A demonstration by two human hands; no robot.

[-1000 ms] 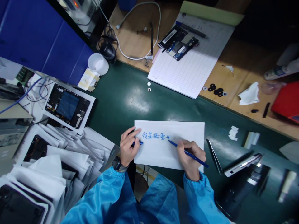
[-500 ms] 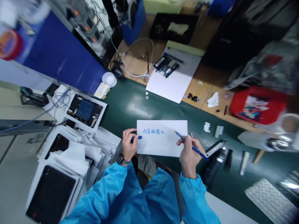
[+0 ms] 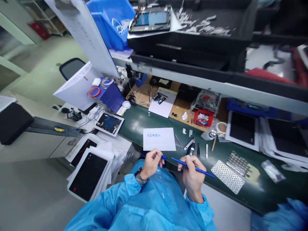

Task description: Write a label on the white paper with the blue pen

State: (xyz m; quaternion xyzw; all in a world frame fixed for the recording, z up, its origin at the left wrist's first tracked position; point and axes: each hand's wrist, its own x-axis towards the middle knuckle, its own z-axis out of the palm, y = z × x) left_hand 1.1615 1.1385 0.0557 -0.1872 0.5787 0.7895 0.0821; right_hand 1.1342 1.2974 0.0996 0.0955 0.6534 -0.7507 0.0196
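Observation:
My left hand (image 3: 152, 164) pinches a short blue pen cap (image 3: 164, 157) just below the paper's front edge. In my right hand (image 3: 192, 171) is a slim blue pen (image 3: 199, 170), its tip pointing left toward the cap, with a small gap between the two. A white sheet of paper (image 3: 160, 144) lies on the green mat beyond both hands, with blue handwritten characters on its upper left part. Neither hand touches the sheet.
Right of the paper lie tweezers (image 3: 179, 142), a utility knife (image 3: 189, 144) and perforated metal sheets (image 3: 228, 177). Tablets with paper sheets (image 3: 90, 173) are stacked at left. A shelf (image 3: 183, 75) spans the back. Blue fabric shows at the lower right corner.
My left hand has left the paper's left edge and moved right with the cap. The pen has come off the paper toward the cap. The view has tilted up, showing the shelf.

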